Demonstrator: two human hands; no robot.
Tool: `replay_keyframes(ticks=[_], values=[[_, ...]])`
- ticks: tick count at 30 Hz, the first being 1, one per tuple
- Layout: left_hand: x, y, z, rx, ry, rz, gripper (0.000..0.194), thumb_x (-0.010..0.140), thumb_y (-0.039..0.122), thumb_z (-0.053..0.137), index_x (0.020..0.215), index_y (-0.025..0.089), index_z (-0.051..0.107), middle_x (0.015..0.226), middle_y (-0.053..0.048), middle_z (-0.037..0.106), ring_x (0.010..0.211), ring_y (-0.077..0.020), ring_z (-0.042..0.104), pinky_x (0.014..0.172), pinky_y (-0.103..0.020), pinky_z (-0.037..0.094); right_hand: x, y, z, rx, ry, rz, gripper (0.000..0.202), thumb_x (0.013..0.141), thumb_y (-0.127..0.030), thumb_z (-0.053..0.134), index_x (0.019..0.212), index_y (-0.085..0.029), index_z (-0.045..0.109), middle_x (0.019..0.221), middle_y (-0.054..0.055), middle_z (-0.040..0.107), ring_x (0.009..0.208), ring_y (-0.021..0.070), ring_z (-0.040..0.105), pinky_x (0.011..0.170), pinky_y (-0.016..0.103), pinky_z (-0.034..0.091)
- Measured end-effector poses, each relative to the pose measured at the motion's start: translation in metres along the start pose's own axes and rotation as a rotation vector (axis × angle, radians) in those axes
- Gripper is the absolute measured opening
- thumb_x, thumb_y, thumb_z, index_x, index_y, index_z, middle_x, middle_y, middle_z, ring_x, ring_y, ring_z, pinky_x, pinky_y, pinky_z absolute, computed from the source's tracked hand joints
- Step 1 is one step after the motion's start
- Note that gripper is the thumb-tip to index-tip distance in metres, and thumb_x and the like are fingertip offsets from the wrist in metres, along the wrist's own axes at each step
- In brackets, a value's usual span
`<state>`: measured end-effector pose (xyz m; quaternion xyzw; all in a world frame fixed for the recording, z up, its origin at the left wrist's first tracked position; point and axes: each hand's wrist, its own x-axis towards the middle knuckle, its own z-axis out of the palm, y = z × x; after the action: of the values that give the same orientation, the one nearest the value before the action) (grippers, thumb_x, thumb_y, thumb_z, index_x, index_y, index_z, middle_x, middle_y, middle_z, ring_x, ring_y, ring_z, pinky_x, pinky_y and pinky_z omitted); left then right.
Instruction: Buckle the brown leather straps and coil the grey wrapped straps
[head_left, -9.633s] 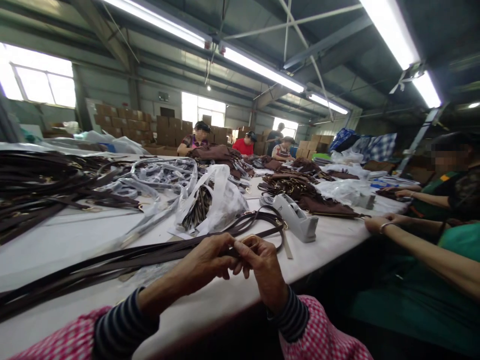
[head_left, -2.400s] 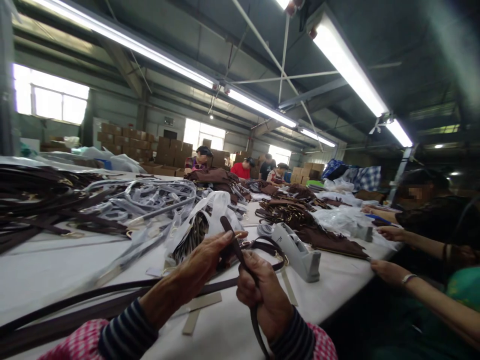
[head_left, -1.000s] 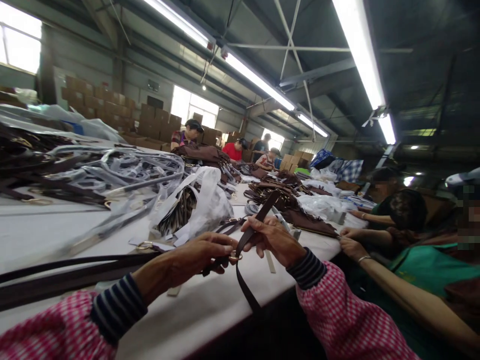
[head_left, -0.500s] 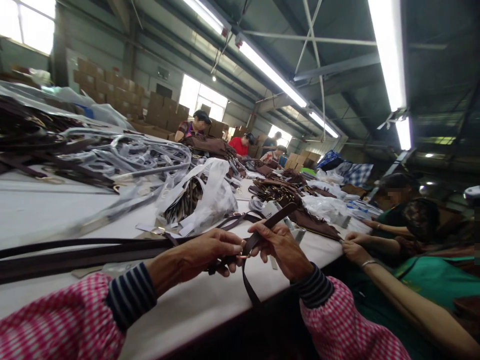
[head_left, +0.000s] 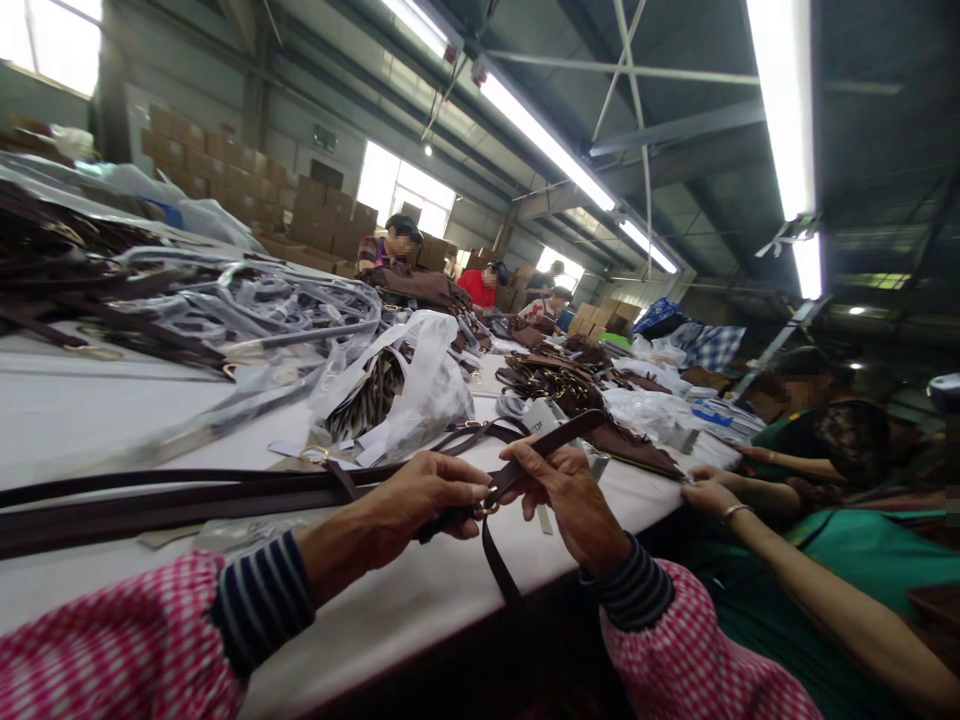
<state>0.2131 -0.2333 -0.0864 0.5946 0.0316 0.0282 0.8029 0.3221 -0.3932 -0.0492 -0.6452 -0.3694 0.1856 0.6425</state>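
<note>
My left hand (head_left: 420, 510) is closed on a dark brown strap beside a small gold buckle (head_left: 486, 503). The strap's free end (head_left: 559, 436) sticks up to the right, pinched in my right hand (head_left: 570, 495) between thumb and fingers. A narrow length of strap (head_left: 498, 562) hangs below the buckle over the table's front edge. Long dark straps (head_left: 187, 505) lie on the white table (head_left: 337, 640) to the left of my hands. Just beyond them stands an open clear plastic bag (head_left: 431, 385) with tags or slips inside.
Plastic-wrapped straps (head_left: 277, 300) are heaped at the back left. Brown leather pieces (head_left: 570, 385) with gold hardware lie beyond my right hand. At the right, a person in green (head_left: 862, 560) works close by. Other people and stacked cartons (head_left: 202, 160) stand across the table.
The buckle now shows more fully between my hands. The strap end has risen slightly, and both hands have stayed nearly in place.
</note>
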Motion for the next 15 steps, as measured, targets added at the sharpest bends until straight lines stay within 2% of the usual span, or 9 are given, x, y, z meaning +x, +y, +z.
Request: replay_keyframes(ticks=[4,10,15], values=[[-0.001,0.002,0.002,0.009,0.027,0.008,0.037,0.065,0.039,0.088,0.088,0.01,0.082,0.072,-0.006,0.068,0.058,-0.0115,0.06,0.058,-0.024,0.048,-0.001,0.0,0.003,-0.038,0.004,-0.04,0.039,0.084,-0.051,0.078,0.088,-0.013,0.074,0.066,0.007,0.074,0.051,0.0186,0.071,0.037,0.018,0.045],[0.002,0.001,0.0,0.085,0.057,0.042,0.032,0.067,0.035,0.083,0.085,0.009,0.08,0.072,-0.005,0.067,0.058,-0.0119,0.06,0.058,-0.025,0.049,0.0,0.001,0.004,-0.135,0.017,-0.076,0.038,0.082,-0.052,0.079,0.086,-0.014,0.072,0.066,0.006,0.072,0.05,0.0189,0.069,0.037,0.021,0.045],[0.007,-0.005,0.005,0.288,0.154,0.122,0.022,0.068,0.026,0.068,0.083,0.011,0.077,0.067,-0.004,0.064,0.057,-0.0159,0.059,0.055,-0.028,0.049,-0.006,-0.001,0.016,-0.55,0.012,-0.249,0.031,0.098,-0.042,0.063,0.079,-0.02,0.071,0.067,0.004,0.069,0.056,0.0175,0.064,0.047,0.025,0.043]])
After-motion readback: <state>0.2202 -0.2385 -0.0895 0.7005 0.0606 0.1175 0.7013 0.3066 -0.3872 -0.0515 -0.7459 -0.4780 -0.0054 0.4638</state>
